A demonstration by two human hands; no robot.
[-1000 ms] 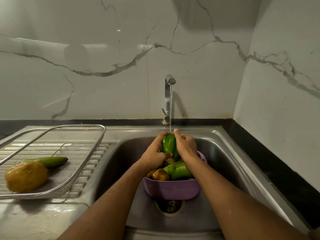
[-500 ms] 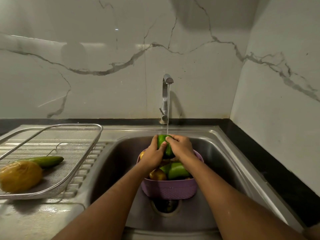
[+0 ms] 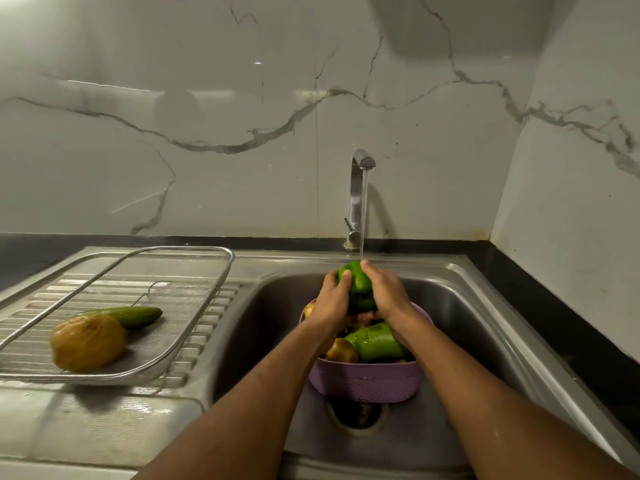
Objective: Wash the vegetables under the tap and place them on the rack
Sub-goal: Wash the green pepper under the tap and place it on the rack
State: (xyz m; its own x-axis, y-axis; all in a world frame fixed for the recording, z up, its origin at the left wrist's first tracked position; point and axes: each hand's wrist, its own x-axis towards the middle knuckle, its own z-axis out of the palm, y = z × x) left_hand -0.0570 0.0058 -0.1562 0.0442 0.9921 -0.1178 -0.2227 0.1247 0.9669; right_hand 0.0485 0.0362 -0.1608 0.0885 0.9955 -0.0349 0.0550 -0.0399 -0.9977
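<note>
The left hand (image 3: 330,303) and right hand (image 3: 388,296) both wrap around a green pepper (image 3: 358,282). It is shiny, wet and bumpy. Tap (image 3: 360,188) water hits its top.

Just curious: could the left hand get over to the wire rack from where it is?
Probably yes. The left hand grips the green pepper with the right hand; the wire rack sits just left of the basin, nothing between.

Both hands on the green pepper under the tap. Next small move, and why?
Probably carry the green pepper left to the rack and set it down. The left hand and right hand both grip it under the running tap, so it is being rinsed; the rack already holds a cucumber, with bare mesh beside it.
</note>
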